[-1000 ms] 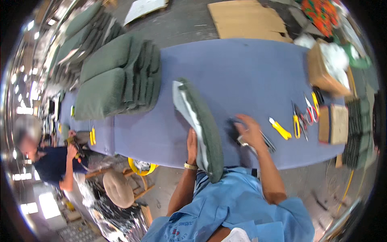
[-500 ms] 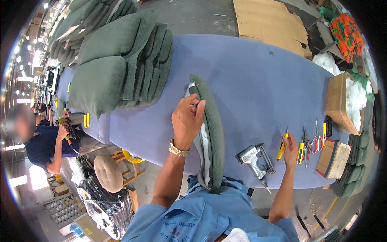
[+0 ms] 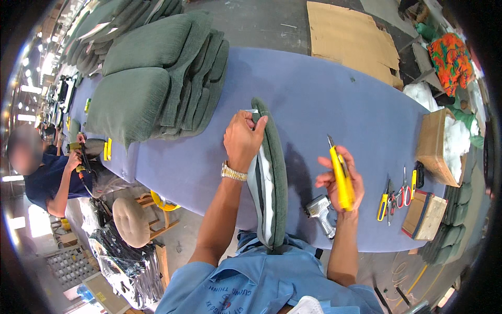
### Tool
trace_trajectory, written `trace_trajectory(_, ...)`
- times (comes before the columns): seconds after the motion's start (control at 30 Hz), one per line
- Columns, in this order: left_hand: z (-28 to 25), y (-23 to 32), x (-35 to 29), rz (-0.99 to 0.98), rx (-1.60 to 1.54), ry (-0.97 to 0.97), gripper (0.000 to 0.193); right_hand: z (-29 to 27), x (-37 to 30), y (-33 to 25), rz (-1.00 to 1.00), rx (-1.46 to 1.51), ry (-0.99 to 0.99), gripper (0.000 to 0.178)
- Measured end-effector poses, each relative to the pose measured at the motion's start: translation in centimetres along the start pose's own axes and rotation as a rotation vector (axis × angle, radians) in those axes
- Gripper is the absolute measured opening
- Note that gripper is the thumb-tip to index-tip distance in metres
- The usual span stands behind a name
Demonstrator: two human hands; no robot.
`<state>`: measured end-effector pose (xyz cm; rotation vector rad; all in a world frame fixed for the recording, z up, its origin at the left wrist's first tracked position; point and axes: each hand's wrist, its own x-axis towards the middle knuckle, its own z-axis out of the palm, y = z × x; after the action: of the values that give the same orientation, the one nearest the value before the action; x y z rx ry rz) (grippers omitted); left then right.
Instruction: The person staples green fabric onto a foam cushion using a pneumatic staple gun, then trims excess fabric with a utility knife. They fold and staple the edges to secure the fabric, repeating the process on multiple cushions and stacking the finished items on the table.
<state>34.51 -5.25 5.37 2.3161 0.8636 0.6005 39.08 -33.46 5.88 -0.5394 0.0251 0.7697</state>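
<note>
A dark green fabric cushion (image 3: 277, 172) stands on its edge in front of me, its near end against my waist. White padding or lining (image 3: 265, 193) shows along its left side. My left hand (image 3: 244, 137), with a gold watch on the wrist, pinches the cushion's upper left edge near the far end. To the right of the cushion, my right hand (image 3: 348, 183) holds a yellow utility knife (image 3: 342, 180) above the table. The blade shows and points away from me. Some of this hand's fingers are loose and spread. Partly behind the hand lies a silver staple gun (image 3: 321, 213).
Green cushions (image 3: 138, 78) are piled at the far left of the blue table (image 3: 334, 104). Toward the right lie a yellow-handled screwdriver (image 3: 383, 205), red-handled scissors (image 3: 404, 194), a wooden block (image 3: 424, 214) and a box of white stuffing (image 3: 436, 144). A co-worker (image 3: 52, 178) stands at left.
My right hand has picked the utility knife up off the table and brought it left, toward the cushion. My left hand has closed on the cushion's edge.
</note>
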Motion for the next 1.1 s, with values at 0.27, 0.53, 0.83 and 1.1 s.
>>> trace_trajectory(0.27, 3.4, -2.1, -0.5, -0.188, -0.510, 0.012, 0.022, 3.1, 7.3, 1.5, -0.395, -0.844, 0.002, 0.040)
trace_trajectory(0.53, 6.2, -2.5, -1.9, -0.255, -0.891, 0.148, 0.021, 5.6, 11.8, 5.7, -0.398, -1.092, 0.014, 0.031)
trace_trajectory(0.83, 6.2, -2.1, -2.1, -0.233, -0.880, 0.171, 0.020, 5.6, 13.3, 6.9, -0.616, -1.407, -0.084, 0.031)
trace_trajectory(1.1, 6.4, -2.0, -2.0, -0.223, -0.878, 0.184, 0.019, 6.7, 13.0, 6.8, -0.642, -1.526, -0.127, 0.028)
